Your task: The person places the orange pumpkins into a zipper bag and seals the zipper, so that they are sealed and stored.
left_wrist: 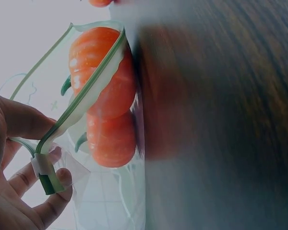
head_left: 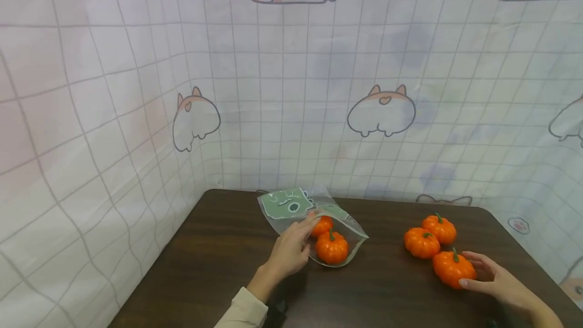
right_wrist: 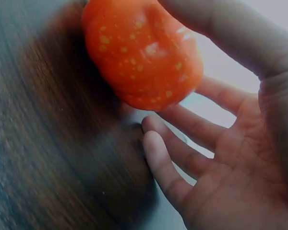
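Note:
A clear zip bag [head_left: 283,206] with a green printed pattern lies on the table, its mouth spread toward me. Inside sit two small orange toy pumpkins, the front one [head_left: 331,249] near the opening and the other [head_left: 322,226] behind it. My left hand [head_left: 288,249] holds the left edge of the mouth; the left wrist view shows thumb and fingers around the rim by a white zip slider [left_wrist: 42,165]. Over on the right, my right hand [head_left: 498,281] grips another toy pumpkin [head_left: 453,269] from its right side, thumb in front and fingers behind.
Two more toy pumpkins, one nearer [head_left: 421,243] and one farther back [head_left: 440,229], stand just beyond the gripped one. The dark wooden table [head_left: 205,267] ends at a grid-patterned curtain [head_left: 291,151] with cartoon dogs at the back and sides.

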Demonstrator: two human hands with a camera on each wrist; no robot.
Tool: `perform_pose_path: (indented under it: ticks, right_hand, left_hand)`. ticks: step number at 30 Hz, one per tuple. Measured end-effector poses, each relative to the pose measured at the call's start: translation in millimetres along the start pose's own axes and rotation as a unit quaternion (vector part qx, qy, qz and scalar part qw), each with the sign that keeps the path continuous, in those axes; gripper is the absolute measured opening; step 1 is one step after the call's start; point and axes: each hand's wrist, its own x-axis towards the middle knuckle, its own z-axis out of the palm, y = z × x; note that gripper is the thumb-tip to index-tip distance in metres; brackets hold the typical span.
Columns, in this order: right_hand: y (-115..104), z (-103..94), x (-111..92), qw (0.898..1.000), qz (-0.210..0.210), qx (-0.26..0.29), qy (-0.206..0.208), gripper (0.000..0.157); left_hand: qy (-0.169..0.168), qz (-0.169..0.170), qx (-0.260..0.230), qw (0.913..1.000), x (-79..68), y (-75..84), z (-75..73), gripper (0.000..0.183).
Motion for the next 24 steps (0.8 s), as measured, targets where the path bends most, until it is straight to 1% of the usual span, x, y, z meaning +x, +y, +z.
perform_pose_path:
  ticks: [4,9,17,24]
  right_hand:
    - [-1.1,1.7,1.1,1.0,-0.011,-0.02,-0.002,0.075]
    - [-2.4,4.2,1.4,0.999,-0.012,-0.032,-0.01,0.076]
    - [-6.6,5.6,2.0,0.999,-0.006,-0.042,-0.002,0.076]
    - [-10.0,5.3,1.8,0.998,-0.001,-0.057,0.008,0.076]
  left_hand:
    - [0.002,-0.002,0.001,1.0,-2.2,0.0,1.5,0.073]
    - [0.001,0.001,0.006,1.0,-3.6,-1.6,1.9,0.074]
    - [0.006,0.004,0.011,0.9999,-1.7,-2.8,-1.1,0.072]
    - [0.004,-0.003,0.009,0.9999,-1.0,-2.3,-2.9,0.071]
